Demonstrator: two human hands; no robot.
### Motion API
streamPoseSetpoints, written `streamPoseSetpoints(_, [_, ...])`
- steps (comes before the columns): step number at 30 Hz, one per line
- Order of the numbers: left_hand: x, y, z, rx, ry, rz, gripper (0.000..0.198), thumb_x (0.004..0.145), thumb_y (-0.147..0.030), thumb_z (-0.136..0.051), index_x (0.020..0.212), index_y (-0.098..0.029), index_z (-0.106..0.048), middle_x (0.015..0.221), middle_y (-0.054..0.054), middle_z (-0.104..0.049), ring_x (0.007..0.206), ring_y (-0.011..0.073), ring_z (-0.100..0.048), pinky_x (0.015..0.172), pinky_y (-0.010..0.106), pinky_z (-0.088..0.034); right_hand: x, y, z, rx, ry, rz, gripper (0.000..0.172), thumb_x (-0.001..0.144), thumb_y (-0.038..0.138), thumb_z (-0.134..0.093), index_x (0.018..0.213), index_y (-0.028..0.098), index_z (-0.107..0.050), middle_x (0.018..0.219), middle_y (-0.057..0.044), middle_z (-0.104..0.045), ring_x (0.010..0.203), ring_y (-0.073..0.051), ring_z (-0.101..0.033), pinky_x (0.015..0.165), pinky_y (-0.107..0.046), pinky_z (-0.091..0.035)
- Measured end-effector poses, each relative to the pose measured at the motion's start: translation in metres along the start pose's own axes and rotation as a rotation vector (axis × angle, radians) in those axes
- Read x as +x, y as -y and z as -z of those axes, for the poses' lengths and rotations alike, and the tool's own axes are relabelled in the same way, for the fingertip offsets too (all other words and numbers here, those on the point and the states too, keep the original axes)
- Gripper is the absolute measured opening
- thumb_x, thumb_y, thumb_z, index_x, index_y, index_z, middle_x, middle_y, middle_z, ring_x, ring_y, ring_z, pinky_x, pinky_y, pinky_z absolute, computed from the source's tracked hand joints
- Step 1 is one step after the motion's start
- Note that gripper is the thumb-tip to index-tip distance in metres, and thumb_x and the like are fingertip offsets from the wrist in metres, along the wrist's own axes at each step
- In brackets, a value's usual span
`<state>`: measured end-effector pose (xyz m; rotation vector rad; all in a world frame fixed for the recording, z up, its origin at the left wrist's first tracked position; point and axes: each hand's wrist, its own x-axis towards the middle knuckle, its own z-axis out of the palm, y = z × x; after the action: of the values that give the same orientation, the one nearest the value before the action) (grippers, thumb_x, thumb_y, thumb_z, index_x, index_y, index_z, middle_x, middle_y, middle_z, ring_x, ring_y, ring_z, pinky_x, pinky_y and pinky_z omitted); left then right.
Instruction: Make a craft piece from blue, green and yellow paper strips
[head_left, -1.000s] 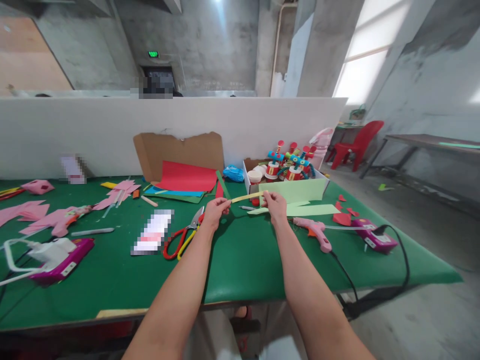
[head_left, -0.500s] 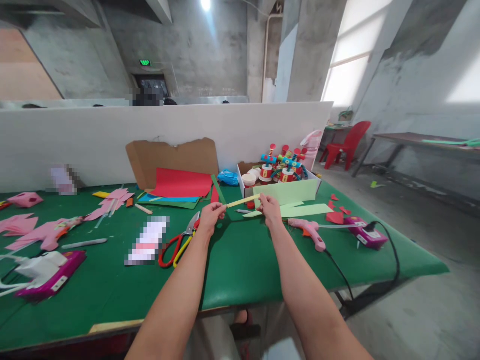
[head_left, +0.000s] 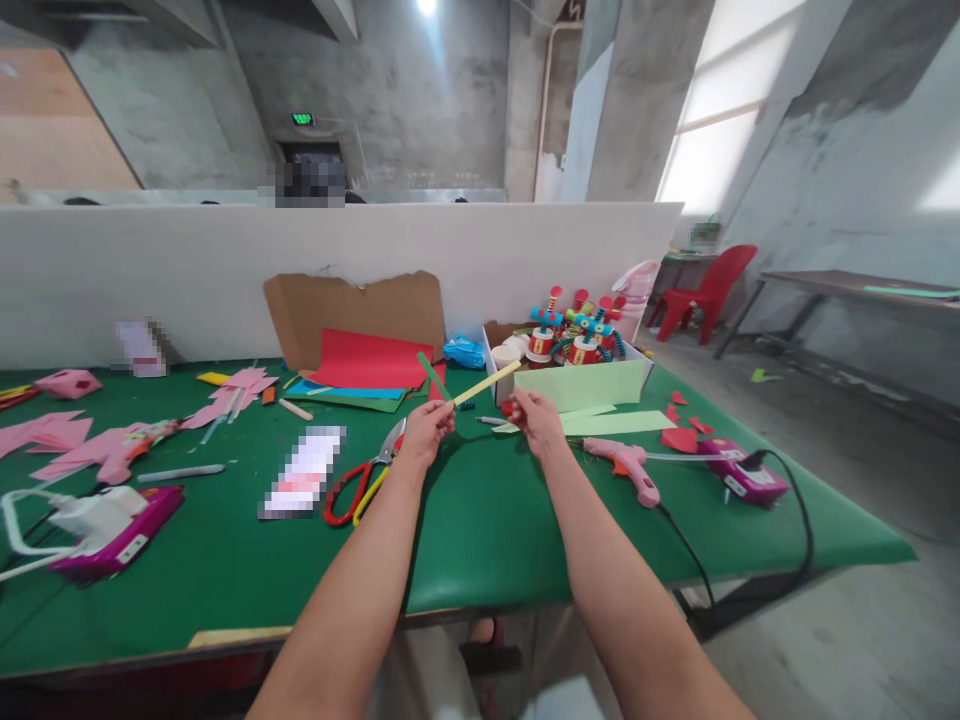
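Observation:
My left hand (head_left: 430, 430) pinches the meeting ends of two paper strips over the green table (head_left: 487, 550). The yellow strip (head_left: 487, 382) slants up to the right, and the green strip (head_left: 433, 376) points up to the left. My right hand (head_left: 535, 420) is beside the yellow strip, apart from it, with fingers bent close together; whether something small is between them is too small to tell. Red-handled scissors (head_left: 367, 480) lie left of my left hand. A pink glue gun (head_left: 634, 465) rests right of my right hand.
Behind my hands are red paper (head_left: 367, 360), a blue packet (head_left: 464, 351) and a box (head_left: 645, 372) holding small robot figures (head_left: 583, 340). Light green paper (head_left: 630, 423), a purple power block (head_left: 742, 472) with a black cable, and pink paper pieces (head_left: 56, 435) also lie about.
My right hand has let go of the yellow strip, whose free end now tilts higher. The view has shifted slightly left.

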<state>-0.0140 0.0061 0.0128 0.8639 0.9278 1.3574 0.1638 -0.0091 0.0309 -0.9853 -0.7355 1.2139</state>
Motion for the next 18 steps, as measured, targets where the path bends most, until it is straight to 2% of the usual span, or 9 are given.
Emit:
streamPoseSetpoints(3, [-0.003, 0.001, -0.005, -0.007, 0.053, 0.029, 0.038, 0.045, -0.036, -0.082, 0.063, -0.015, -0.056, 0.054, -0.003, -0.054, 0.047, 0.0068, -0.048, 0.049, 0.021, -0.039, -0.008, -0.013, -0.014, -0.151, 0.160, -0.003, 0.030, 0.055, 0.037, -0.081, 0.066, 0.017, -0.061, 0.052, 0.006, -0.056, 0.043, -0.005, -0.049, 0.047, -0.019, -0.047])
streamPoseSetpoints(6, [-0.004, 0.004, -0.008, 0.062, 0.110, 0.029, 0.038, 0.045, -0.037, -0.082, 0.063, -0.014, -0.057, 0.052, -0.003, -0.052, 0.046, 0.0067, -0.046, 0.047, 0.021, -0.036, -0.012, -0.025, -0.024, -0.188, 0.210, -0.014, 0.031, 0.054, 0.035, -0.081, 0.072, 0.015, -0.065, 0.061, 0.002, -0.063, 0.048, -0.007, -0.053, 0.052, -0.021, -0.049])
streamPoseSetpoints(11, [-0.003, 0.006, -0.010, 0.156, 0.161, -0.016, 0.039, 0.045, -0.040, -0.082, 0.060, -0.014, -0.056, 0.050, -0.004, -0.051, 0.044, 0.0059, -0.043, 0.045, 0.020, -0.031, -0.013, -0.032, -0.027, -0.079, 0.202, -0.100, 0.023, 0.059, 0.033, -0.077, 0.066, 0.014, -0.065, 0.058, 0.001, -0.062, 0.049, -0.008, -0.053, 0.056, -0.023, -0.051])
streamPoseSetpoints(18, [-0.004, 0.007, -0.011, 0.141, 0.151, -0.009, 0.039, 0.045, -0.039, -0.083, 0.062, -0.014, -0.058, 0.051, -0.004, -0.054, 0.045, 0.0068, -0.046, 0.046, 0.021, -0.033, -0.013, -0.032, -0.026, -0.114, 0.145, -0.072, 0.018, 0.057, 0.024, -0.077, 0.066, 0.014, -0.066, 0.055, 0.000, -0.063, 0.051, -0.010, -0.057, 0.056, -0.023, -0.050])
